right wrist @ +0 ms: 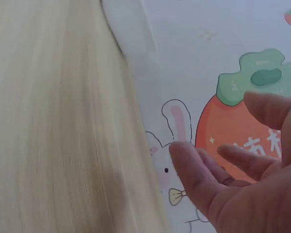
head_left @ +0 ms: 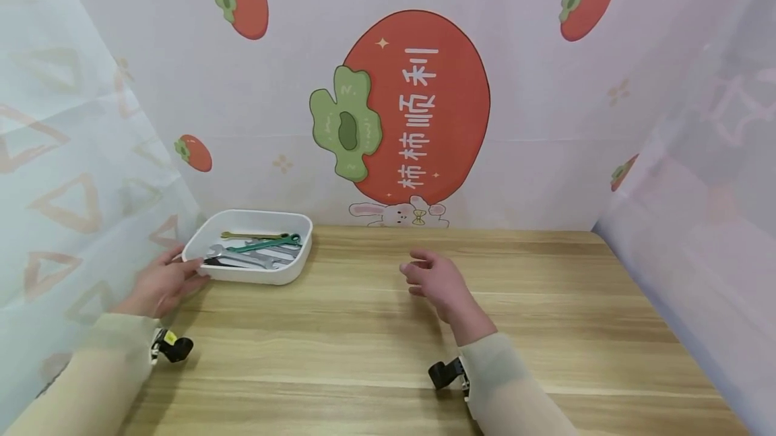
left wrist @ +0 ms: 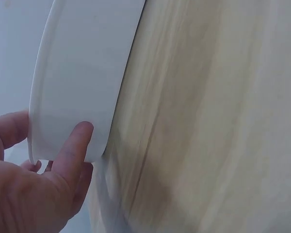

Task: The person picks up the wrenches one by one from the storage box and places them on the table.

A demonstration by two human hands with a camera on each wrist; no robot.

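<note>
A white rectangular tray [head_left: 248, 276] sits at the table's back left with several wrenches inside. Among them are a gold wrench [head_left: 251, 236], a green wrench [head_left: 257, 245] and silver wrenches [head_left: 242, 257]. My left hand [head_left: 166, 284] holds the tray's near left corner; in the left wrist view, one digit of the left hand [left wrist: 34, 189] reaches the rim and another lies against the outer wall. Over the middle of the table, apart from the tray, my right hand [head_left: 439, 284] holds nothing, its fingers loosely bent. The right wrist view shows those fingers [right wrist: 189, 167] spread apart.
A wood-grain table [head_left: 339, 355] lies beneath both hands. Behind it hangs a pale cloth backdrop [head_left: 527, 153] printed with persimmons and a rabbit. Light fabric side walls [head_left: 60, 173] flank the table on the left and right.
</note>
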